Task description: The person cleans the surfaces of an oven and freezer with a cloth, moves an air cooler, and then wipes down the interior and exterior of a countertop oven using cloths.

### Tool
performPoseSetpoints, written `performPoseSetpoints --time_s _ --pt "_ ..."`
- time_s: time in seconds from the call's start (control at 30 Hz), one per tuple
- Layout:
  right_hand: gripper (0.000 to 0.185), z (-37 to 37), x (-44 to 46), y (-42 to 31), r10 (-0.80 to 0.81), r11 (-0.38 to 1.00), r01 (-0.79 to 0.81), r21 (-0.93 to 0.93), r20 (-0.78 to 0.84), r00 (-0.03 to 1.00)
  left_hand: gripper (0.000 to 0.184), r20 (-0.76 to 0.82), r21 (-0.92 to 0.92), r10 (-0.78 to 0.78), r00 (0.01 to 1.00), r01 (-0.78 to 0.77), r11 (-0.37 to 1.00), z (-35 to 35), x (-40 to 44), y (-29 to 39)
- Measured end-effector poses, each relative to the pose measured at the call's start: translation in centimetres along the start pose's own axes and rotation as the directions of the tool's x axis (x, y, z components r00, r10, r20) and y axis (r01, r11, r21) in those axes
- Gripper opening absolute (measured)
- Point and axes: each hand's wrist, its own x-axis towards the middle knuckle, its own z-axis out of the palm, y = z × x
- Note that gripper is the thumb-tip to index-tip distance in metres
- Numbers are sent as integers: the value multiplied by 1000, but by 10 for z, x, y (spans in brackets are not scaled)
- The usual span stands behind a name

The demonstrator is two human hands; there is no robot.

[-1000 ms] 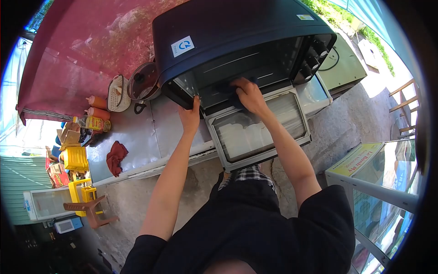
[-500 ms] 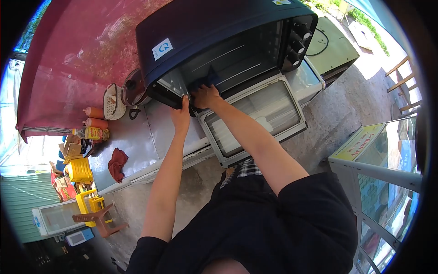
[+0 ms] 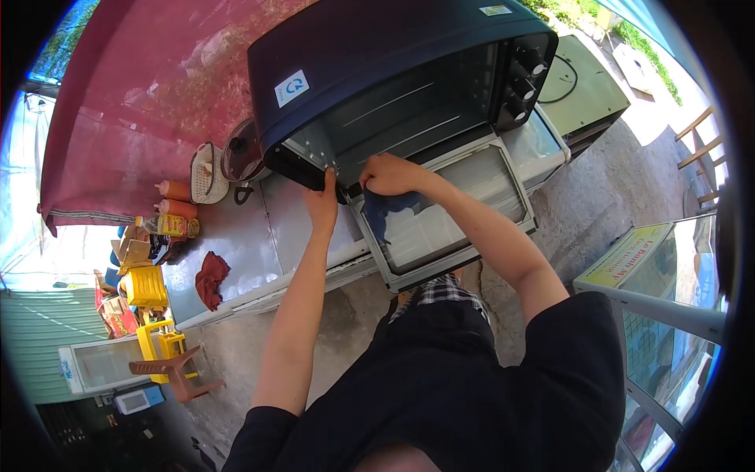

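The right hand is gripping a blue cloth, its fingers closing over the bunched upper part, while the loose end is hanging down over the glass of the open door. That cloth is lying across the door's left part, just in front of the oven. The left hand is holding the oven's lower left front corner, the thumb pressing on the front edge; its other fingers are mostly hiding, so how tightly they are closing one cannot tell. The two hands are staying apart, the hinge end of the door showing between them. The oven is standing on a metal counter, its mouth facing the person and its knobs lining the right side. A white sticker is showing on the oven's top, near the left. Beside the oven, to its left, a lidded pot is sitting with its dark handle pointing toward the person, and a white basket is standing next to it. Two orange bottles and an oil bottle are lying or leaning farther left in this tilted view. A red cloth is lying crumpled near the counter's front edge, well apart from both hands.
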Motion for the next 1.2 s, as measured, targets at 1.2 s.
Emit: performPoseSetpoints --time_s 1.2 --pt "23 87 20 14 -22 859 -213 -465 -450 893 35 -2 82 221 975 -220 972 1 12 -24"
